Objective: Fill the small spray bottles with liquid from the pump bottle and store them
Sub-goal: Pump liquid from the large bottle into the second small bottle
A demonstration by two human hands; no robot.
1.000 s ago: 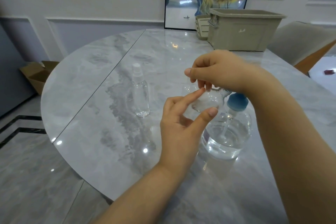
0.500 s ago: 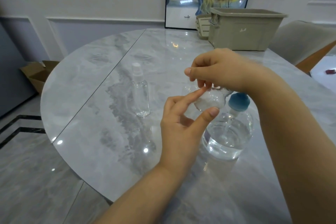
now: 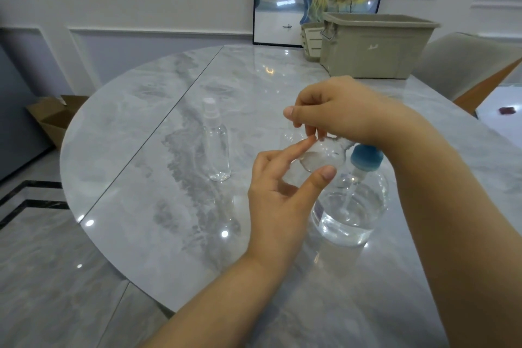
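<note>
Barely changing over the last second: left hand still pinching a small clear spray bottle between thumb and forefinger, tilted above the counter; right hand still curled at its neck, fingertips clamped on something hidden, probably the spray top. Looking like capping or uncapping, no storing yet. Standing well apart to the left, a second capped spray bottle, contents unclear. Sitting just beside, the blue-topped pump bottle, partly filled with clear liquid. Waiting behind, a beige bin, contents hidden.

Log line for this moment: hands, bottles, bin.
left hand holds small spray bottle | right hand pinches its top | second spray bottle standing, capped | pump bottle upright | bin behind
</note>
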